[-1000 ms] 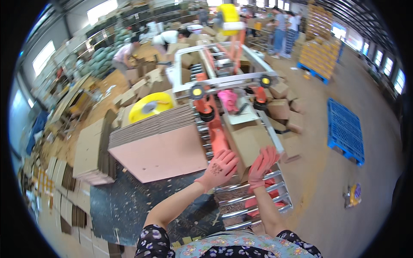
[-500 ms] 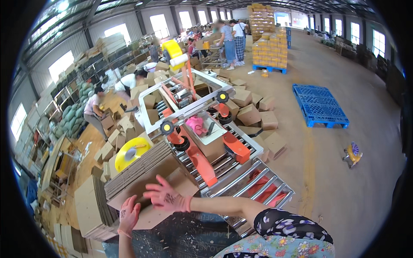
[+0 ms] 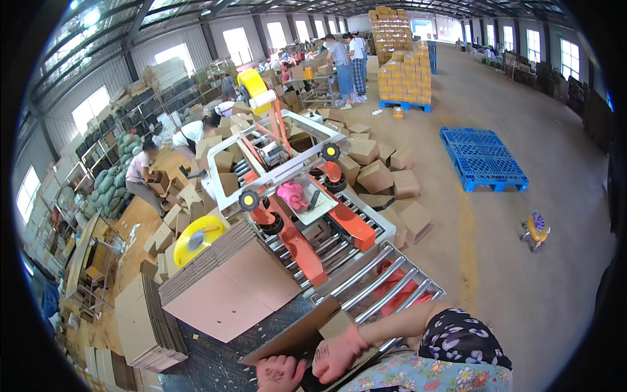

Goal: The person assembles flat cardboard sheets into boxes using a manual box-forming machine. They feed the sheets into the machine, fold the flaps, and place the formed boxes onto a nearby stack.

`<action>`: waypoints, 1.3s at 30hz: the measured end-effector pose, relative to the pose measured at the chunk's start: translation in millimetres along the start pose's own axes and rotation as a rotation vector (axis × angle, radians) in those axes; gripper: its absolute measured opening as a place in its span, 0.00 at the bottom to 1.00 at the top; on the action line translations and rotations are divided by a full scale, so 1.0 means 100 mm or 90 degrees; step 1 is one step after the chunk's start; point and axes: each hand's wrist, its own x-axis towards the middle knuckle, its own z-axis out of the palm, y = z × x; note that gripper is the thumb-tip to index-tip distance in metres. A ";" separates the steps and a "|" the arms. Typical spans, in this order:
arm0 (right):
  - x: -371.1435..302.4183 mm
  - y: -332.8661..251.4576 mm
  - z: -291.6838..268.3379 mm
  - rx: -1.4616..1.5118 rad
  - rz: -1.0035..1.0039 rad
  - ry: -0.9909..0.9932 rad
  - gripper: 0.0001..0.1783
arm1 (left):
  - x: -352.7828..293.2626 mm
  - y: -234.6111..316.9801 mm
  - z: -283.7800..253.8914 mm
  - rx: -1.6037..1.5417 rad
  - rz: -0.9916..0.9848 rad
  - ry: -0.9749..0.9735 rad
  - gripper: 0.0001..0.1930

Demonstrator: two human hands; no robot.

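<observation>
Hands [image 3: 279, 374] [image 3: 339, 356] seemingly over tabletop [image 3: 215, 346], hall [image 3: 562, 189] beyond.

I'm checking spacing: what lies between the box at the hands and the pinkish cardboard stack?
Bare dark board separates box and stack in the head view.

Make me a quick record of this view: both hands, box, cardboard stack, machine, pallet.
Left hand: pink-gloved, at the box
Right hand: pink-gloved, beside the left
Box: brown cardboard, partly hidden by the hands
Stack: flat cardboard, beyond the box
Machine: orange and pale, farther ahead
Pallet: blue, off to the right
</observation>
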 end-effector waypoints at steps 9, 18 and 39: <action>-0.44 0.19 0.01 -0.789 -0.007 0.657 0.14 | 0.02 -0.23 0.34 0.134 -0.065 0.198 0.29; -1.31 0.73 1.03 -0.258 -0.040 0.938 0.17 | 1.01 -0.74 0.57 -0.539 -0.338 0.024 0.26; 0.79 1.21 -1.52 -0.557 -0.092 0.945 0.26 | 1.57 -1.80 1.62 -0.200 -0.254 0.212 0.10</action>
